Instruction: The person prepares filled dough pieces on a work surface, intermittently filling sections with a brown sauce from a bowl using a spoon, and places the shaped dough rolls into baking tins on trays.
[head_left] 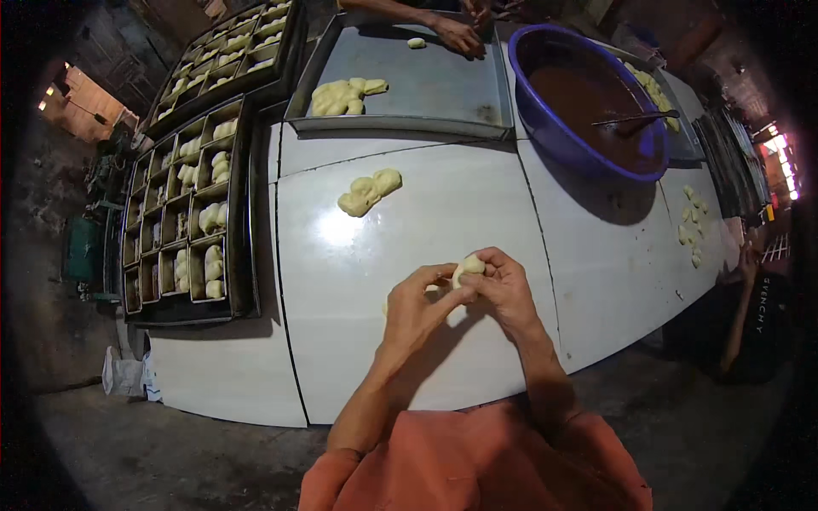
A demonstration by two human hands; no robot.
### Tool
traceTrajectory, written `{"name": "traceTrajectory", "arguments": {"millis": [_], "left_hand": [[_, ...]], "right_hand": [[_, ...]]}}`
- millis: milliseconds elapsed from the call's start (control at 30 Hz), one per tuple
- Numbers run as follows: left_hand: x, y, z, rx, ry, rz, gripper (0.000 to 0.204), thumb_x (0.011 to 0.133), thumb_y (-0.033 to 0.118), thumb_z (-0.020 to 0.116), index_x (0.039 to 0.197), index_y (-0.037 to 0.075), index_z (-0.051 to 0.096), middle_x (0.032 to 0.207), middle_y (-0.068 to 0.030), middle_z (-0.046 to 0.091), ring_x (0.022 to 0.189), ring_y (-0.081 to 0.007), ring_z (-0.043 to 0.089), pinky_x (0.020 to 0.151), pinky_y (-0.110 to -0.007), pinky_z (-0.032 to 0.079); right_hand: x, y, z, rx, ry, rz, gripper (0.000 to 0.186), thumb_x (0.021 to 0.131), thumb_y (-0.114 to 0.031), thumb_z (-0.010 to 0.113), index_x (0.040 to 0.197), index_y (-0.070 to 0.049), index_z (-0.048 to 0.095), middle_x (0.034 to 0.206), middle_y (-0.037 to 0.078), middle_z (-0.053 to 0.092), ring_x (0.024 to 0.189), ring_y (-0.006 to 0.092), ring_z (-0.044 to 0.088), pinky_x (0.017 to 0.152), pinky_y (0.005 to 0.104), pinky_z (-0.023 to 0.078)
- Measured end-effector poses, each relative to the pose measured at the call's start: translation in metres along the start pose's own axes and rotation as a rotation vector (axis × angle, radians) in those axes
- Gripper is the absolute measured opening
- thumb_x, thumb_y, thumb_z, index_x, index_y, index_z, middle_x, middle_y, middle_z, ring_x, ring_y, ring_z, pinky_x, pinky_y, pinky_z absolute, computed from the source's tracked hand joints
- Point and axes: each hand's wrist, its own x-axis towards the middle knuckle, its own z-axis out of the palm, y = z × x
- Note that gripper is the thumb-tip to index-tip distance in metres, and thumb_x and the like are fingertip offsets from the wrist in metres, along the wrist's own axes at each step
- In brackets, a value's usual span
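Note:
Above the white tabletop, a small piece of pale dough (468,267) is pinched between my two hands. My right hand (509,296) curls its fingers around the far side of the piece. From the other side, my left hand (415,309) presses against it with bent fingers, the thumb reaching across toward the right hand. A sliver of more dough (385,307) peeks out beside my left hand, mostly hidden by it. Farther off on the table lies a lumpy row of joined dough balls (370,192).
Divided baking tins (247,294) with dough pieces stand at the left. A large metal tray (400,126) with dough lies at the back, another person's hand (460,38) over it. Right of it, a purple basin (545,128) holds brown filling. Small dough pieces (694,213) lie far right, near another person.

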Motion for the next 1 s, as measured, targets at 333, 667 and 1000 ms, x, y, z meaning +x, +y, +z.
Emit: {"name": "traceTrajectory", "arguments": {"millis": [333, 667, 1000], "left_hand": [[0.041, 0.023, 0.059, 0.086, 0.148, 0.427, 0.061, 0.092, 0.016, 0.067, 0.144, -0.002, 0.04, 0.14, -0.0222, 0.052, 0.128, -0.0296, 0.054, 0.101, -0.036, 0.046], [0.081, 0.053, 0.136, -0.677, -0.007, 0.402, 0.095, 0.081, 0.011, 0.08, 0.154, 0.004, 0.02, 0.141, -0.0286, 0.048, 0.124, -0.0294, 0.056, 0.101, -0.037, 0.048], [0.087, 0.037, 0.071, -0.269, -0.067, -0.016, 0.041, 0.095, 0.015, 0.065, 0.13, -0.003, 0.056, 0.122, -0.02, 0.063, 0.107, -0.0237, 0.064, 0.092, -0.035, 0.052]], "right_hand": [[-0.001, -0.025, -0.02, -0.028, 0.175, -0.286, 0.022, 0.091, -0.006, 0.066, 0.111, -0.004, 0.057, 0.1, 0.005, 0.06, 0.088, 0.0105, 0.058, 0.073, 0.0244, 0.051], [0.021, -0.086, -0.059, 0.533, -0.039, -0.218, 0.027, 0.091, -0.014, 0.068, 0.113, -0.007, 0.055, 0.103, 0.003, 0.06, 0.092, 0.0126, 0.061, 0.081, 0.0275, 0.054], [0.15, -0.198, -0.219, -1.137, 0.363, -0.248, 0.028, 0.087, -0.022, 0.065, 0.107, -0.004, 0.063, 0.094, 0.011, 0.069, 0.085, 0.0229, 0.066, 0.073, 0.0366, 0.053]]}}
